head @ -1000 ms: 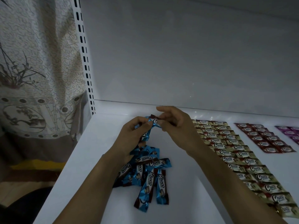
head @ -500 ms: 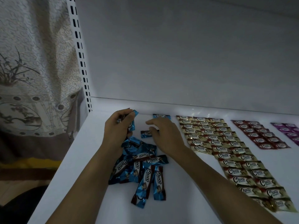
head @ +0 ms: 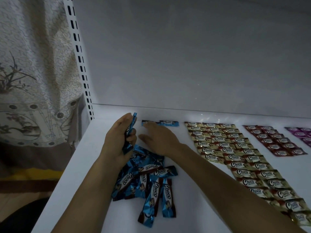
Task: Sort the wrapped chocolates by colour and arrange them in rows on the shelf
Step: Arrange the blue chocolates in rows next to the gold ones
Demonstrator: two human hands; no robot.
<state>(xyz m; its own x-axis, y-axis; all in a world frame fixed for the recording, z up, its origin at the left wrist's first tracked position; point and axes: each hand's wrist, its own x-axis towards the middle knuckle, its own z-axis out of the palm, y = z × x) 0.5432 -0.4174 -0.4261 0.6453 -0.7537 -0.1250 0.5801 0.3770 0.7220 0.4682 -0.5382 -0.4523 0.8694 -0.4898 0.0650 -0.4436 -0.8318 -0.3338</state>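
Gold foil-wrapped chocolates [head: 235, 153] sit in finished rows, center-right. Dark red wrapped rows [head: 276, 142] and purple wrapped ones [head: 301, 133] at the right edge look done too. The blue row is barely begun: one placed blue wrapped chocolate [head: 169, 123] lies free at the back, and a second blue chocolate [head: 145, 122] lies under the straight fingers of the right hand [head: 159, 140]. The left hand [head: 120, 140] curls round a few held blue bars [head: 132, 126]. The loose blue pile [head: 148, 179] at lower center remains (most of the blue). White flat shelf [head: 84, 165], grey back panel [head: 185, 56], slotted white upright [head: 79, 56], patterned curtain [head: 33, 64] upper left.
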